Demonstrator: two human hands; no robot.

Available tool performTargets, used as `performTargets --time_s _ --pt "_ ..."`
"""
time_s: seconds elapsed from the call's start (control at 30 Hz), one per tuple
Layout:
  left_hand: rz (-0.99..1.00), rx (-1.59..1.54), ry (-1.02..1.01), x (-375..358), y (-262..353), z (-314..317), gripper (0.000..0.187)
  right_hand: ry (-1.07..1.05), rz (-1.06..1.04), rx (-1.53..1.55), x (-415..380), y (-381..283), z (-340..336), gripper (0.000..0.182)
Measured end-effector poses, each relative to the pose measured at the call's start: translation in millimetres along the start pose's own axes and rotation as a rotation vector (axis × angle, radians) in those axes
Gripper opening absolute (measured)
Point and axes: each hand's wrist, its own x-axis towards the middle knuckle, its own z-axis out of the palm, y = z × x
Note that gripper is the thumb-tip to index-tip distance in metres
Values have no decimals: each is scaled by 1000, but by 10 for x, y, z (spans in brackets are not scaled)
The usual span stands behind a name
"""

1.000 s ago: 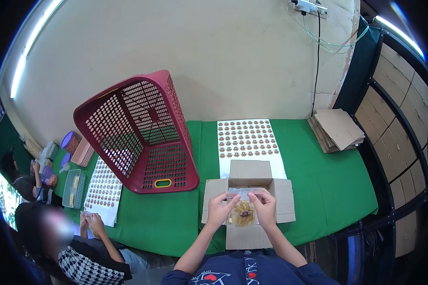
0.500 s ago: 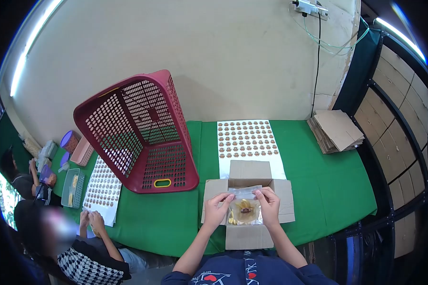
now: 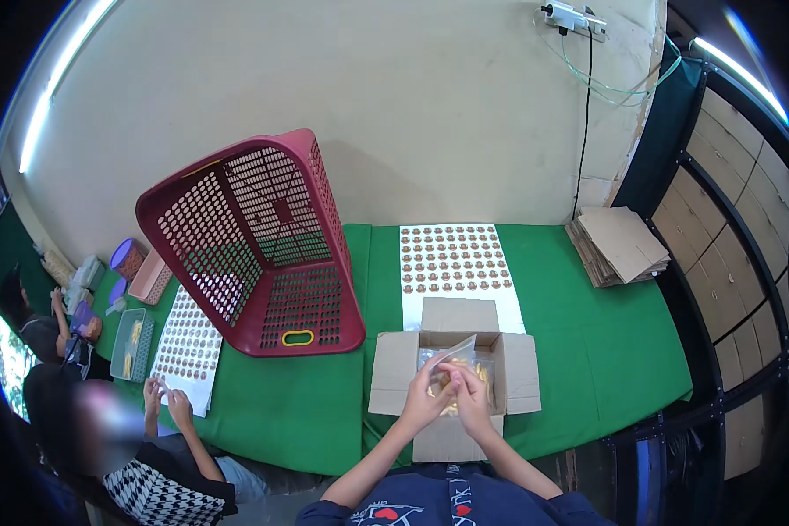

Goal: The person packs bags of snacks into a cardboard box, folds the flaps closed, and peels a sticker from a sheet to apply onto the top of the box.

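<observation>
My left hand (image 3: 425, 397) and my right hand (image 3: 472, 400) are close together over an open cardboard box (image 3: 522, 373), both closed on a clear zip bag (image 3: 458, 351). The bag is tilted, its top edge rising to the upper right. My fingers hide much of it, and its contents are hard to separate from what lies below. Pale yellow pieces in clear plastic (image 3: 484, 373) show inside the box, beside my right hand. The box's flaps are folded outward.
Behind the box lies a sheet of round stickers (image 3: 456, 259). A large maroon basket (image 3: 346, 289) rests on its side to the left. Flattened cardboard (image 3: 622, 241) is stacked at right. A co-worker's hands (image 3: 171, 401) are at the left table edge, near another sticker sheet (image 3: 188, 346).
My hands have come together, and the bag, earlier spread flat between them with its label facing up, is now tilted and bunched. The co-worker's hands have shifted slightly.
</observation>
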Motion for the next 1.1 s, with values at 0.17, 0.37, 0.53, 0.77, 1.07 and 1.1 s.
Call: performTargets --time_s 0.17,0.37,0.53,0.77,1.07,1.1 --pt "-175 -178 54 23 -107 -174 20 106 -131 -262 17 -69 1 15" --pt "-205 -194 -59 49 102 -235 16 -43 168 111 129 142 -138 20" --pt "-117 55 -10 90 138 -281 17 -22 129 111 127 1 -101 4" --pt "-37 244 103 122 316 -392 14 19 95 51 264 -58 -230 6" --pt "15 266 136 123 353 -499 12 27 90 32 310 -92 -294 5" --pt "9 269 140 124 352 -498 12 25 96 30 312 -94 -303 5"
